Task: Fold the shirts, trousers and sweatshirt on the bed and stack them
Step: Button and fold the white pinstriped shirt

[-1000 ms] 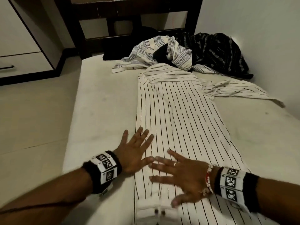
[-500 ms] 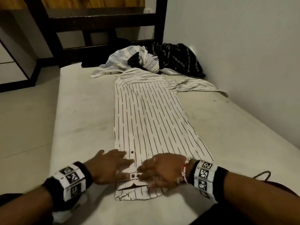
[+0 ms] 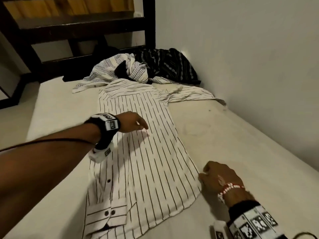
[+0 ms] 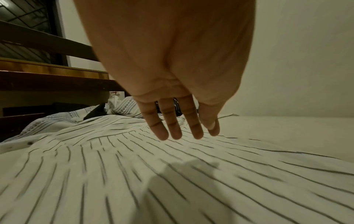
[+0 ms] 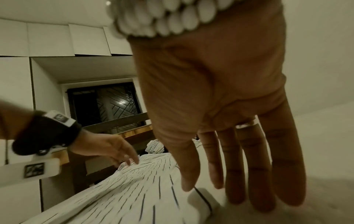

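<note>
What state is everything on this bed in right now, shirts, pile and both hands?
Striped shirt: spread flat and long on the bed, one sleeve folded in, the other trailing toward the wall.
Patterned white garment: crumpled, unfolded.
Dark patterned garment: crumpled, unfolded, against the wall.
Left hand: fingers straight, just above the shirt, holding nothing.
Right hand: fingers extended at the shirt's right edge.
Bed: no folded stack visible.

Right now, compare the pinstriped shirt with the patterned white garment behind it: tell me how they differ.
The pinstriped shirt lies spread flat down the bed, one sleeve folded in along its side; the patterned white garment sits crumpled in a heap near the bed's far end. The shirt bears thin dark straight stripes; the garment shows bands of small motifs. The left hand hovers over the shirt only. Both are white.
</note>
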